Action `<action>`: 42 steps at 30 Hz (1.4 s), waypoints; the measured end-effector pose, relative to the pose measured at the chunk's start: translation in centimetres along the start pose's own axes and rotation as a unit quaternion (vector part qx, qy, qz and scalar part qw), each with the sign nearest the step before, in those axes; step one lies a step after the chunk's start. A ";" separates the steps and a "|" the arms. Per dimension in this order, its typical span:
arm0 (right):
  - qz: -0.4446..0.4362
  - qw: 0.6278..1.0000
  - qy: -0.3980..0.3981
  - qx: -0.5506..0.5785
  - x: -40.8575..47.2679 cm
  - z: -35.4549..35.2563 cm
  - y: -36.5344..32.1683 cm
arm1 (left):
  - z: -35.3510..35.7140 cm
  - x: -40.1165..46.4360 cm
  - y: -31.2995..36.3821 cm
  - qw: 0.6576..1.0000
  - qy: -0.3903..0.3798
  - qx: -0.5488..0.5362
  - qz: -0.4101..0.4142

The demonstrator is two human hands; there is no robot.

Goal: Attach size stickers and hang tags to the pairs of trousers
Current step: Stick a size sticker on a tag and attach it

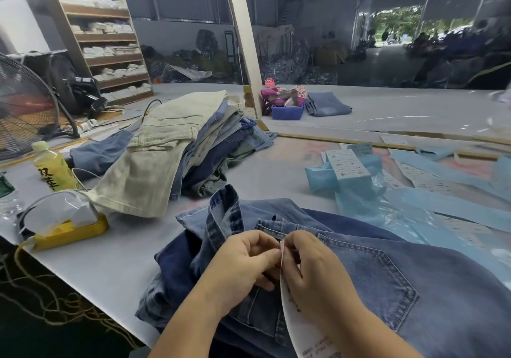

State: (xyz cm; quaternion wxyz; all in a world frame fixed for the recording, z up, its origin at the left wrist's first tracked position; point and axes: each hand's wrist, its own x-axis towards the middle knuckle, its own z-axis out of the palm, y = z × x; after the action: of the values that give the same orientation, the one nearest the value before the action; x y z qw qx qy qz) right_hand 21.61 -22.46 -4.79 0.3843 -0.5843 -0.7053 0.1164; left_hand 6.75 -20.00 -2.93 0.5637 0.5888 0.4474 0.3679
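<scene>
Fastening hang tag (301,327) at jeans (387,269) waistband, on tabletop (116,260) | left hand (243,263) and right hand (307,263): fingers pinching tag's top edge | step: tag attachment under way | next, likely: secure it through belt loop.

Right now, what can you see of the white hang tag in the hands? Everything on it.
The white hang tag is a long, thin strip of paper or card, seen nearly edge-on and bowed. Its top end is pinched between the fingertips of the left hand and the right hand, just below the waistband of the blue jeans. It hangs toward the camera over the denim, partly behind the right wrist. Small dark print shows near its lower end, too small to read.
</scene>
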 end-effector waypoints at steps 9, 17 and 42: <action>0.026 0.991 -0.023 0.132 1.9 -1.9 0.3 | 0.9 0.5 1.4 0.984 -0.004 0.170 0.052; 0.104 0.967 -0.081 0.220 4.1 -3.7 1.7 | 1.8 2.3 2.2 0.869 0.080 0.417 0.253; 0.052 0.995 -0.080 0.023 2.4 -0.7 1.3 | 0.3 4.2 4.1 0.829 0.012 0.552 0.088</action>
State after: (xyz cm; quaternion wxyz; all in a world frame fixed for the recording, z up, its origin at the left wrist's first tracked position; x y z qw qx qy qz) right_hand 23.02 -20.11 -4.17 0.3340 -0.5997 -0.6995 0.1988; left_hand 8.92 -16.00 0.79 0.1051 0.8342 0.5290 0.1150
